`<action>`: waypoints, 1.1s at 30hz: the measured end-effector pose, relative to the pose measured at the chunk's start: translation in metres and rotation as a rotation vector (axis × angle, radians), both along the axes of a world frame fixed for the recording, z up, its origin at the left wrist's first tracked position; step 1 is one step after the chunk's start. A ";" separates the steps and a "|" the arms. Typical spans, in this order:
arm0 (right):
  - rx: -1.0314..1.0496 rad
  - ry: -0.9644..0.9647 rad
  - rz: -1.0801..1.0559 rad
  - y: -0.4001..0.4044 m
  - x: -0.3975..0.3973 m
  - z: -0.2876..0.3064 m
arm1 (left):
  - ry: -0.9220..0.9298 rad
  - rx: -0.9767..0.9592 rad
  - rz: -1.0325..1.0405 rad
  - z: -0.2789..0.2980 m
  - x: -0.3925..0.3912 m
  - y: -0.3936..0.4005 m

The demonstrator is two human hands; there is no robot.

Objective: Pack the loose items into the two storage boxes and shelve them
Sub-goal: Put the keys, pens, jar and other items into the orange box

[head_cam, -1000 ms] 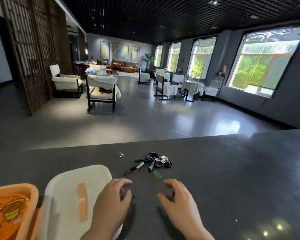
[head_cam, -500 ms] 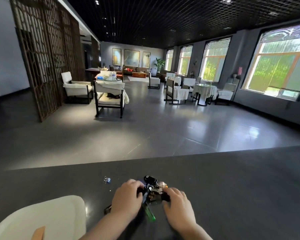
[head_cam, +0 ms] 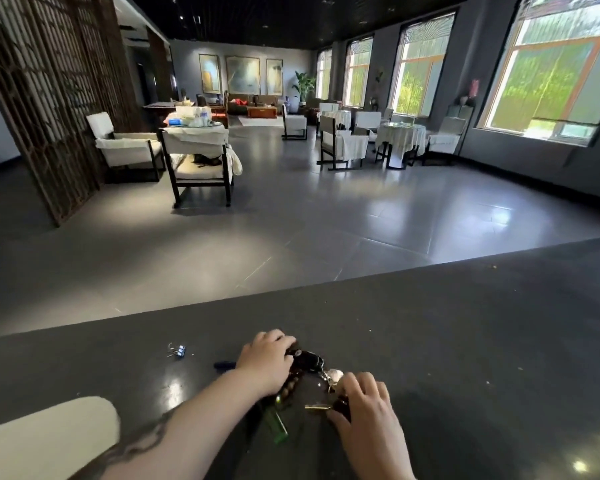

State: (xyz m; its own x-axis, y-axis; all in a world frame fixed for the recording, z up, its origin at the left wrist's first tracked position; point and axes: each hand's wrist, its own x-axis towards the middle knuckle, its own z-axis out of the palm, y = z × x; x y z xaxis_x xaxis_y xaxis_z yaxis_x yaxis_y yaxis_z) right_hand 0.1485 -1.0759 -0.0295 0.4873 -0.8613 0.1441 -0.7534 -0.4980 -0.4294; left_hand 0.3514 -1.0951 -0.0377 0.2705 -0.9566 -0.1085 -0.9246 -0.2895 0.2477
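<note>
At far left a white box lid (head_cam: 45,434) waits on our dark surface (head_cam: 465,341); a binder clip (head_cam: 178,350) lies apart. Our left hand (head_cam: 265,362) curls over the pile's near end, gripping the beads and car key (head_cam: 307,358); our right hand (head_cam: 364,407) pinches its other side, so we can gather everything together. A second ago both hands hovered short of the pile.

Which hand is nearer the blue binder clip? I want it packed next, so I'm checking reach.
Left. The left hand lies just right of the binder clip, resting on the pile of items. The right hand sits farther right, beyond the pile.
</note>
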 end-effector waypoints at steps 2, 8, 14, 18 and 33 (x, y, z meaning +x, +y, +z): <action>0.030 -0.051 -0.042 0.003 -0.005 0.002 | -0.020 -0.072 -0.017 -0.001 -0.005 0.005; 0.102 -0.105 -0.168 0.013 -0.026 0.007 | 0.103 -0.288 -0.051 -0.005 -0.003 0.043; 0.125 -0.241 -0.225 0.037 -0.033 0.021 | 0.039 -0.308 -0.067 0.002 -0.006 0.066; 0.103 -0.379 -0.245 0.039 -0.038 0.038 | 0.031 -0.374 -0.048 0.007 -0.007 0.076; -0.024 -0.687 0.141 0.177 0.012 0.155 | 0.451 -1.038 0.312 0.149 -0.022 0.309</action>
State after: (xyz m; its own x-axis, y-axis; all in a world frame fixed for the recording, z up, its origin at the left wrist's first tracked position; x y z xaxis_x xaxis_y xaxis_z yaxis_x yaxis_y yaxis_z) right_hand 0.1602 -0.8985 0.1250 0.3856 -0.7894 0.4777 -0.2426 -0.5863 -0.7730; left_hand 0.3298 -0.7865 0.1111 0.6451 -0.5420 0.5385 -0.6174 0.0454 0.7854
